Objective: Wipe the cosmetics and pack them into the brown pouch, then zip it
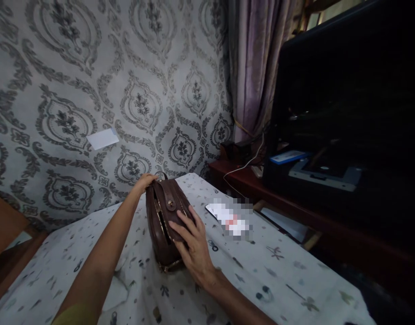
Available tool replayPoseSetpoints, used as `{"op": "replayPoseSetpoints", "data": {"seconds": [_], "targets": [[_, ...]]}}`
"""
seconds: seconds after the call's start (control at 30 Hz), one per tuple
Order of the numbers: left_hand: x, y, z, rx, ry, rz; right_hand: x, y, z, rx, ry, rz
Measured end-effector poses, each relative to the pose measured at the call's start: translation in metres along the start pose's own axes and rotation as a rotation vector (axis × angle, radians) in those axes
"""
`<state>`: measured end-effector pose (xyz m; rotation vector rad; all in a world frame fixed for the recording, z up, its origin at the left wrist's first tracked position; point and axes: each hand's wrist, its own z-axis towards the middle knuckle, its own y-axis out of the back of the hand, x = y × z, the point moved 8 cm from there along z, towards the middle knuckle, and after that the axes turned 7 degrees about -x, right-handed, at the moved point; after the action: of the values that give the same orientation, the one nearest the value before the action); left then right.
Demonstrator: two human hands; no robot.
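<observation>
A brown bag [152,225] is carried by a surface spread with a white printed sheet [248,280], toward its far edge, where the sheet is bordered by a patterned wall [141,104]. The far end of the bag is touched by the left hand [147,180], beside a small dark loop [164,176]; its fingers are partly hidden, so whether they are closed on anything cannot be told. The bag's near right side is covered by the right hand [196,250], whose fingers are spread and laid flat, closed on nothing. Between them a flap with a metal fastener [171,204] is seen, and a dark gap is left along the zip on the flap's left side. A phone [221,216], its lit screen blurred out, is placed right of the bag, near the surface's right edge.
</observation>
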<state>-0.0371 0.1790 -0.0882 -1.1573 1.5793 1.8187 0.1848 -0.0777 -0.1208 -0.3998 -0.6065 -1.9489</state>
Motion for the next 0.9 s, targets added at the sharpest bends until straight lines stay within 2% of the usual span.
{"op": "replayPoseSetpoints", "data": {"seconds": [0.2, 0.37, 0.5, 0.73, 0.9], "targets": [[-0.025, -0.018, 0.015, 0.154, 0.023, 0.228, -0.002, 0.005, -0.001, -0.030, 0.026, 0.052], [-0.033, -0.038, 0.022, 0.235, -0.020, 0.279, 0.000, 0.007, 0.000, -0.035, 0.057, 0.051], [-0.030, -0.047, 0.022, 0.229, -0.059, 0.247, 0.005, 0.008, 0.001, -0.008, 0.099, 0.017], [-0.031, -0.043, 0.028, 0.157, -0.081, 0.190, 0.017, 0.001, 0.003, 0.151, 0.203, -0.099], [-0.033, -0.042, 0.030, 0.140, -0.089, 0.153, 0.019, 0.002, 0.004, 0.141, 0.228, -0.090]]}}
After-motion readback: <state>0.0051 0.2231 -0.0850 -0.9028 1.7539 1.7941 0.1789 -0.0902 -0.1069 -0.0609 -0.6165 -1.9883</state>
